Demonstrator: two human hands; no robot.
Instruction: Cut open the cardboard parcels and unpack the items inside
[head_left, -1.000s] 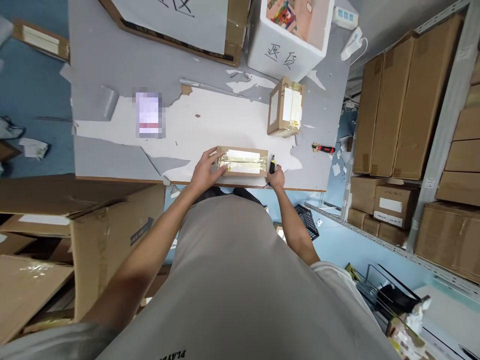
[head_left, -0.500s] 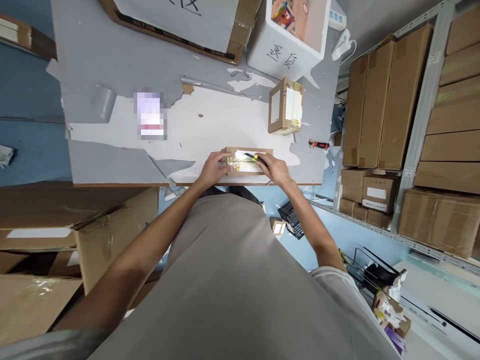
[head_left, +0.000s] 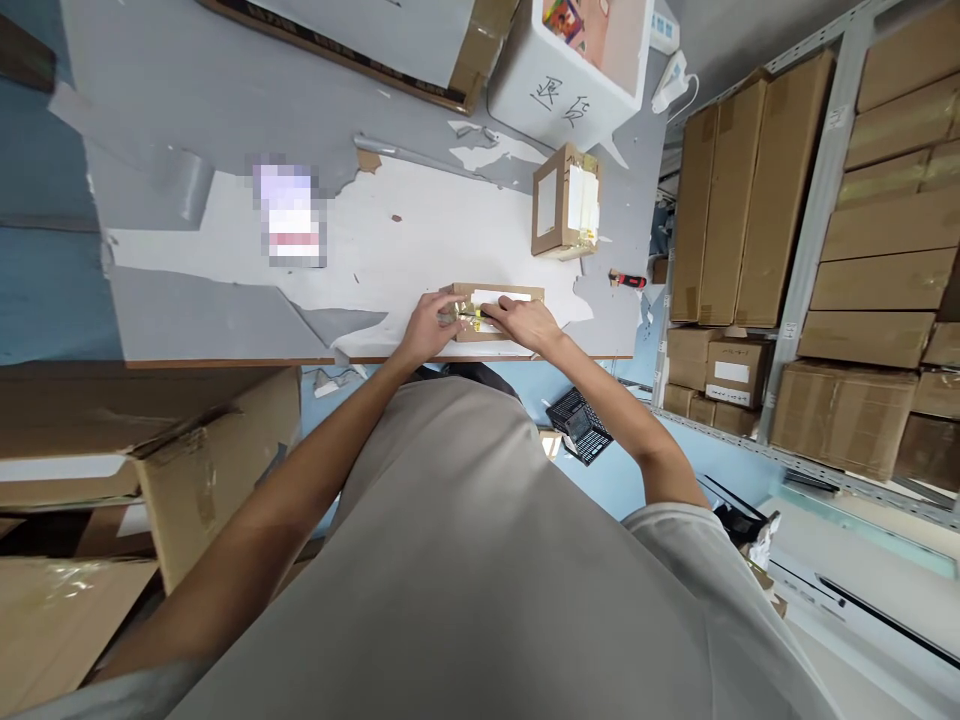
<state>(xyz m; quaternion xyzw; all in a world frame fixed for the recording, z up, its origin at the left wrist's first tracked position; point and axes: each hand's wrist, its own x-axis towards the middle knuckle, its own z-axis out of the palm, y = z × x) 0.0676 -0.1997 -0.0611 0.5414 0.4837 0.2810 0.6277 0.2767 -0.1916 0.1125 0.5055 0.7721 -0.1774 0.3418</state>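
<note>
A small cardboard box [head_left: 487, 336] with a white label and shiny clear tape lies at the table's front edge, before my body. My left hand [head_left: 426, 330] grips its left end, with fingers at the far side and thumb at the near side. In my right hand [head_left: 531, 326] is a black and yellow utility knife [head_left: 481, 316], pointing left over the taped top of the box. The fingers hide most of the knife's handle. Whether the blade is in the tape, I cannot tell.
On the table [head_left: 420, 240] a second taped cardboard box [head_left: 550, 210] stands to the right. Near it are a red and black tool [head_left: 628, 279] and a white bin [head_left: 570, 95]. A large carton [head_left: 217, 470] stands at lower left, and shelves of cartons [head_left: 727, 200] at right.
My right hand has moved left along the box, taking the knife toward the left end. My left hand keeps its grip there. The whole view has shifted slightly.
</note>
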